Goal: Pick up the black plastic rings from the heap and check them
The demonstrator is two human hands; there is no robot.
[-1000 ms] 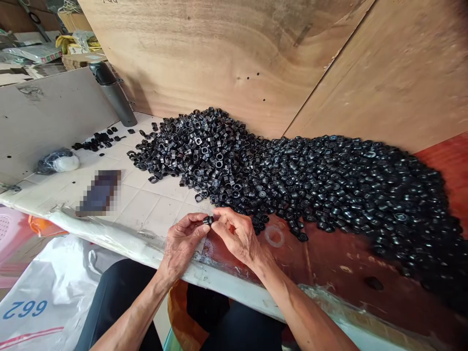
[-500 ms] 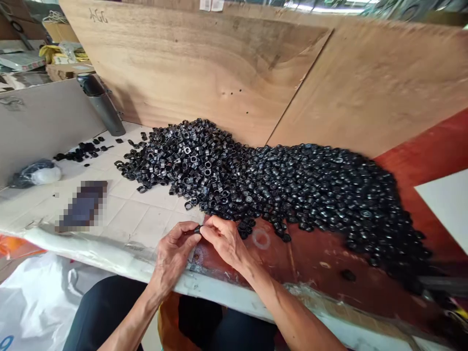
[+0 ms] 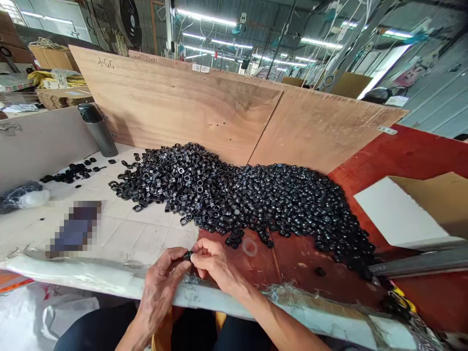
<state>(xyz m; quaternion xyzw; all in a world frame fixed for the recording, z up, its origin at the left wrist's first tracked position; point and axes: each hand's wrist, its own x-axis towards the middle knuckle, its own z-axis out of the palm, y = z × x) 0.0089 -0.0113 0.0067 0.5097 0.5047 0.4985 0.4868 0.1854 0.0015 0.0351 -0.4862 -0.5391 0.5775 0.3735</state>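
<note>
Fingers (image 3: 174,254): left hand (image 3: 159,292), right hand (image 3: 214,263) closed on one black ring (image 3: 187,255)
Heap: many black rings (image 3: 234,200) on surface (image 3: 120,234)

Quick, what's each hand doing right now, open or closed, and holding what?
Left hand: closed, pinching a small black ring.
Right hand: closed, fingertips on the same ring.

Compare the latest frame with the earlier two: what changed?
The view tilted up, so the ceiling lights now show and the hands sit lower in frame. The left hand and right hand still pinch the small black ring. The pile of black rings looks unchanged.
</note>
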